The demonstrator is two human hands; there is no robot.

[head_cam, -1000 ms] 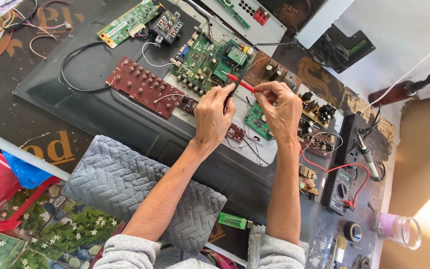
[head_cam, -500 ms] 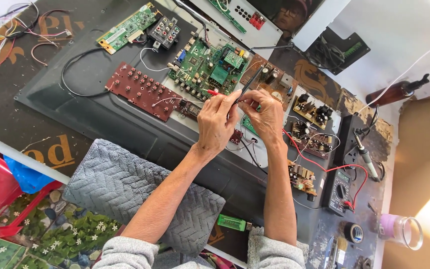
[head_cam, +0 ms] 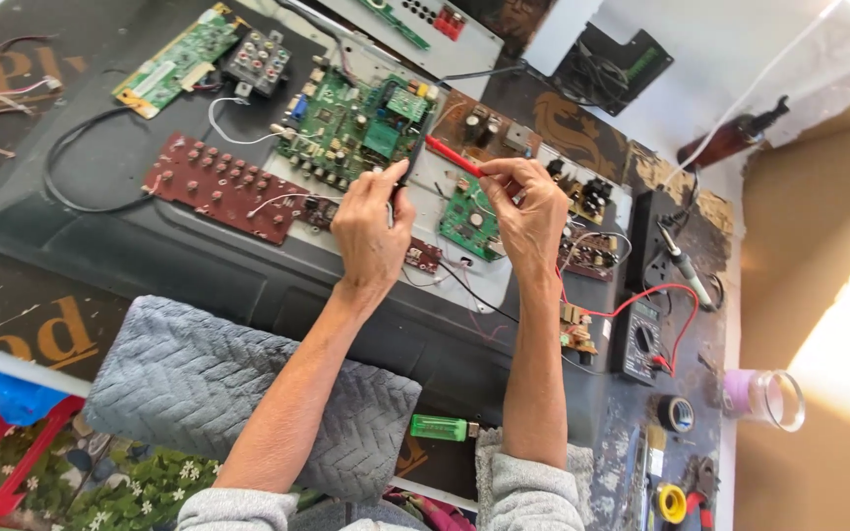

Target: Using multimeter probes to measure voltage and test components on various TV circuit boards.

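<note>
Right hand (head_cam: 531,211) pinches the red probe (head_cam: 453,156); left hand (head_cam: 374,226) grips the black probe (head_cam: 407,162) over the green board (head_cam: 351,123)

Your left hand (head_cam: 371,231) holds a probe (head_cam: 408,157) over the main board (head_cam: 356,123), which lies just beyond its fingers. Your right hand (head_cam: 533,211) holds a second probe (head_cam: 453,155) that points left, toward the first. Between and under both hands sits a small board (head_cam: 467,218). Left of your left hand lies the button board (head_cam: 223,187), and beyond that a long board (head_cam: 174,61). Right of your right hand, the meter (head_cam: 641,339) rests near the table edge. A cushion (head_cam: 248,393) lies under your left forearm, and a lighter (head_cam: 440,427) between your forearms.
</note>
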